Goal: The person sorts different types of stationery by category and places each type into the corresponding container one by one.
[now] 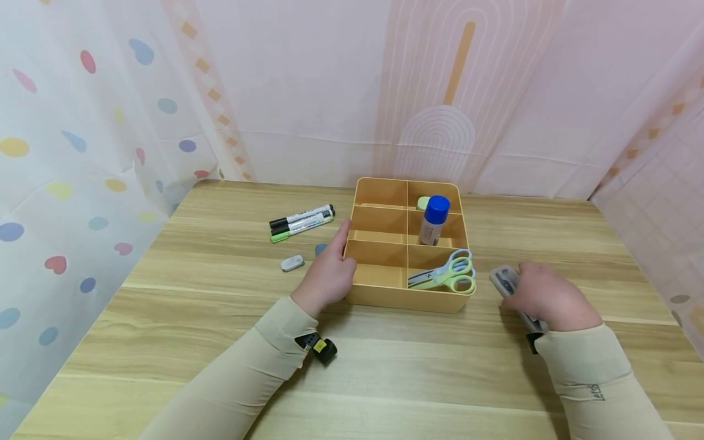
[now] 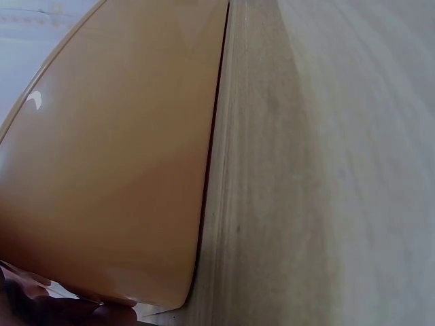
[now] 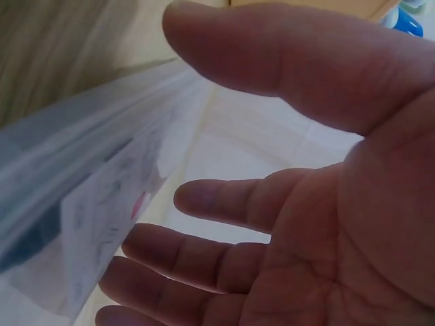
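While the head view shows my left hand resting extended fingers against the tan plastic six-compartment organizer, my right hand covers a slim translucent plastic case on the wood-grain desk; dark sleeve lettering seems to begin "Lets". My left wrist view adds the organizer's smooth, glossy outer wall. My right wrist view reveals loosely spread fingers beside the case, its white label too blurred to read.

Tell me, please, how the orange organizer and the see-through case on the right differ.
The orange organizer is broad; the see-through case is slim and smaller. The organizer is opaque, while the case lets its contents show. The left hand touches the organizer; the right hand partly hides the case in the head view. Both hold things.
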